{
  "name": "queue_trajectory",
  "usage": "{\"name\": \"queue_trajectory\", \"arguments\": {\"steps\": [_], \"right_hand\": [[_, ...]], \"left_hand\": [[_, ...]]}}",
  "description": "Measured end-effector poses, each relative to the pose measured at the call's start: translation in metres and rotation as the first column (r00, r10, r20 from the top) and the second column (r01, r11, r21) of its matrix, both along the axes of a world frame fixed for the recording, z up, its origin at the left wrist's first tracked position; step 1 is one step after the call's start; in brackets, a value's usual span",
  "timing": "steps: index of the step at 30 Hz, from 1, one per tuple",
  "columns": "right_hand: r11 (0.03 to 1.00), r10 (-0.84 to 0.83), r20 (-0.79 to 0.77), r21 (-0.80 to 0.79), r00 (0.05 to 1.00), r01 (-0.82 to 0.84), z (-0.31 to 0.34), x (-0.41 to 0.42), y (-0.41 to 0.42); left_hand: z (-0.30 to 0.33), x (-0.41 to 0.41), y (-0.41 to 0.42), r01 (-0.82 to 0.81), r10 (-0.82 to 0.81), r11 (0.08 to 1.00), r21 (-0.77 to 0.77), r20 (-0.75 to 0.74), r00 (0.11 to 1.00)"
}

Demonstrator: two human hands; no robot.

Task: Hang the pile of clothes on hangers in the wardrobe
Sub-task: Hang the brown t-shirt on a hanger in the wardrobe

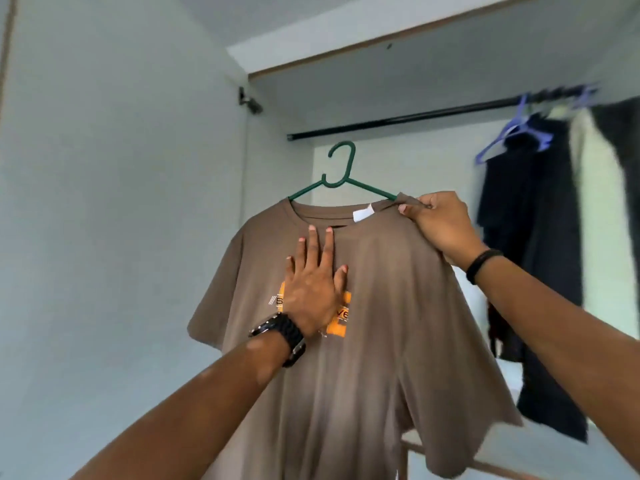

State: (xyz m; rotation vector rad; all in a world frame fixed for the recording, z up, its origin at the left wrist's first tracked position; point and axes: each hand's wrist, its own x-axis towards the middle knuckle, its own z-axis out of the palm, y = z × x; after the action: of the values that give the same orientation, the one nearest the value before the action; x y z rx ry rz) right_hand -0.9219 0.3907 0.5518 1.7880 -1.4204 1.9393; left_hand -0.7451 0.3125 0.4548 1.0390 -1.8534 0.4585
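A brown T-shirt [374,341] with an orange chest print sits on a green hanger [343,171], held up in front of the open wardrobe. The hanger's hook is just below the black rail [398,121] and does not touch it. My left hand [313,282] lies flat on the shirt's chest with its fingers spread and straight. My right hand [438,225] grips the shirt's shoulder by the collar, over the hanger's right arm. A white label shows inside the collar.
Dark clothes [540,258] hang on blue hangers [512,133] at the rail's right end, with a pale garment beside them. The white wardrobe door [121,202] stands open at the left. A shelf [415,36] runs above the rail.
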Motion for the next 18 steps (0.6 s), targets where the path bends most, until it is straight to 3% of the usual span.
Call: {"name": "queue_trajectory", "arguments": {"steps": [3,6,10,18], "right_hand": [[0.979,-0.196,0.000,-0.052,0.981,0.195,0.027,-0.042,-0.001],[0.926,-0.374,-0.023,-0.073,0.927,0.372,0.044,-0.089,-0.009],[0.829,-0.551,0.000,-0.115,0.834,0.548,0.068,-0.164,-0.029],[0.700,-0.679,0.066,-0.245,0.732,0.671,0.157,-0.296,-0.091]], "left_hand": [[0.018,-0.060,-0.020,0.165,-0.164,0.985,0.059,-0.015,0.986],[0.034,-0.115,-0.046,0.356,-0.370,0.921,0.159,0.063,0.927],[0.054,-0.194,-0.095,0.411,-0.431,0.900,0.145,0.146,0.891],[0.111,-0.349,-0.200,0.641,-0.651,0.746,0.181,-0.005,0.759]]}}
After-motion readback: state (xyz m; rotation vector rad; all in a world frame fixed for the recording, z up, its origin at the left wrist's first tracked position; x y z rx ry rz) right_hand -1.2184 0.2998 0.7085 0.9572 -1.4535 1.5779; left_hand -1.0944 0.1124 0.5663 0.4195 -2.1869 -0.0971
